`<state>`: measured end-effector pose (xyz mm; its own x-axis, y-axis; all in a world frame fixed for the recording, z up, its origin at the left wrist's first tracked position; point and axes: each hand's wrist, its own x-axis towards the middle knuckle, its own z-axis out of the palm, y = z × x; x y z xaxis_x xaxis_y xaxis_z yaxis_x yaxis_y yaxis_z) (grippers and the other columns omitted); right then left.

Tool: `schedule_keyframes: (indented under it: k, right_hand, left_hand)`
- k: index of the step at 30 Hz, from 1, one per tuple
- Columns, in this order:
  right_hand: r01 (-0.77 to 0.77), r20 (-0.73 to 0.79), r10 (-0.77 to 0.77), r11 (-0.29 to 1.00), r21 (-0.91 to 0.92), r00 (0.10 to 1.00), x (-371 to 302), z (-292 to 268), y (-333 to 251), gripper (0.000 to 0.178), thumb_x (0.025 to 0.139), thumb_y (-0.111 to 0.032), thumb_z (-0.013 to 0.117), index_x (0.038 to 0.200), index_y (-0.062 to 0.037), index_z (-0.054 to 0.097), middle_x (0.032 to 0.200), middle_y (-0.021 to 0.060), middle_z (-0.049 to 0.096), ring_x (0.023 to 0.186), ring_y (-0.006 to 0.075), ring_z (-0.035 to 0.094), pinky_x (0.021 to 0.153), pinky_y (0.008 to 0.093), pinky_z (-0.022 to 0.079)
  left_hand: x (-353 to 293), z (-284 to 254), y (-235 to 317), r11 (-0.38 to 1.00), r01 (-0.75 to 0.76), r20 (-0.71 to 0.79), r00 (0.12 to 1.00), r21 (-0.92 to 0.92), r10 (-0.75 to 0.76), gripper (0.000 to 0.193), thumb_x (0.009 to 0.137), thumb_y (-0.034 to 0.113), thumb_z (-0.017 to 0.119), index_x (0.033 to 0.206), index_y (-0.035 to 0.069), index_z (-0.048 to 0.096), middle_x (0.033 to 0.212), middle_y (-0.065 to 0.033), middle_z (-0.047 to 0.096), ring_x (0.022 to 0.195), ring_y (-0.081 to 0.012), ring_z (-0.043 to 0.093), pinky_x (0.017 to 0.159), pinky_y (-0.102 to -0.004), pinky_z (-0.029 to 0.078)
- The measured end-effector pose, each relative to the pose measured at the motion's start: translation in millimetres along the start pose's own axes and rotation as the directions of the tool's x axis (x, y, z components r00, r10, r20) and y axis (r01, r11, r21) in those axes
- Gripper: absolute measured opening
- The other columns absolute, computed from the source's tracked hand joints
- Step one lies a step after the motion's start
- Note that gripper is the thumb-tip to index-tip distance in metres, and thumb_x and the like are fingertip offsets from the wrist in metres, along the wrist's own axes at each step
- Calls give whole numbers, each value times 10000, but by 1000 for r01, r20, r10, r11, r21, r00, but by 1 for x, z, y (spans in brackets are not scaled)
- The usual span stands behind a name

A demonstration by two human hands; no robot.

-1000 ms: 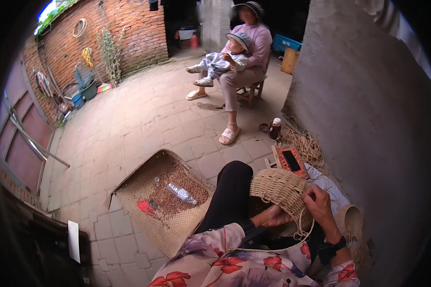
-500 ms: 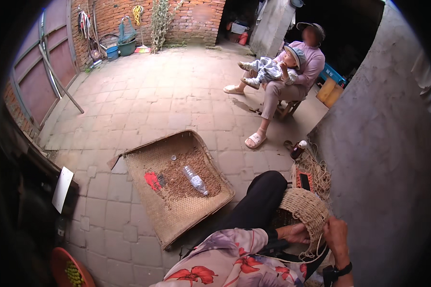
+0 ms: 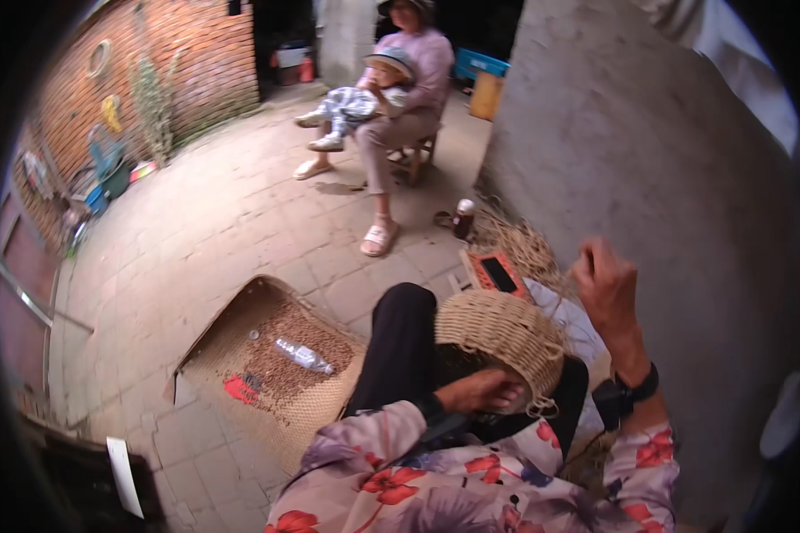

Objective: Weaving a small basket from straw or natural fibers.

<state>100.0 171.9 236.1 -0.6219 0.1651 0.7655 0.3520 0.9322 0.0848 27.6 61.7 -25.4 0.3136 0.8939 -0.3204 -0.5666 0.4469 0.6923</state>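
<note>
A woven straw basket (image 3: 500,327) lies tilted on its side across my lap, its mouth towards me. My left hand (image 3: 484,391) reaches into the mouth and grips the lower edge, with its fingertips partly hidden and blurred. A loop of loose strand (image 3: 542,407) hangs at the basket's lower right edge. Raised to the right of the basket and apart from it, my right hand (image 3: 606,282) is closed. Whatever its fingers pinch, perhaps a thin strand, is too blurred to make out.
Ahead left lies a woven tray (image 3: 280,437) with brown kernels, a plastic bottle (image 3: 304,355) and a red piece. Beyond the basket are a phone (image 3: 498,274), a straw bundle (image 3: 520,247) and a dark bottle (image 3: 463,218). A seated person (image 3: 413,98) holds a child. A grey wall (image 3: 684,222) stands right.
My right hand has left the basket's rim and risen up and away from it. My left hand stays at the basket. The view has swung to the right.
</note>
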Motion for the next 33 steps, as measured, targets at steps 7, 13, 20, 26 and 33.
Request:
schedule_keyframes:
  k: [7,13,20,26,33]
  right_hand:
    - [-333,-113,370,908,253,922,-17,-47,41,61,790,-1,585,835,-34,560,653,139,586,563,287,609,518,351,462]
    - [-569,482,350,691,446,803,-110,21,49,158,793,-132,610,902,-19,614,685,125,627,650,233,636,622,337,484]
    - [-686,545,417,418,595,727,-132,40,55,185,829,-125,610,978,-14,620,736,31,582,666,110,556,607,266,450]
    - [-753,599,489,214,623,634,-169,36,66,137,882,-118,581,958,-10,619,706,-20,552,618,48,505,540,204,422]
    - [-803,696,481,28,596,533,-192,39,65,132,878,-138,577,925,-21,618,749,-10,570,654,50,530,565,204,440]
  left_hand:
    - [-110,62,111,346,-255,279,960,903,-20,222,919,176,543,1010,4,650,755,-84,640,697,-124,621,591,-261,498]
    - [-80,62,170,-77,-126,145,742,989,655,230,861,205,626,938,-7,673,807,-134,662,741,-194,643,669,-311,496]
    - [-16,61,160,33,-114,82,859,993,506,248,786,284,663,880,59,705,755,-146,652,694,-278,647,648,-372,489]
    - [-18,54,155,-22,-76,73,776,997,626,214,797,251,655,803,37,669,669,-149,633,629,-280,634,601,-380,479]
    - [-45,10,178,-150,129,51,565,980,823,183,823,184,661,802,9,614,575,-69,553,522,-149,534,529,-308,425]
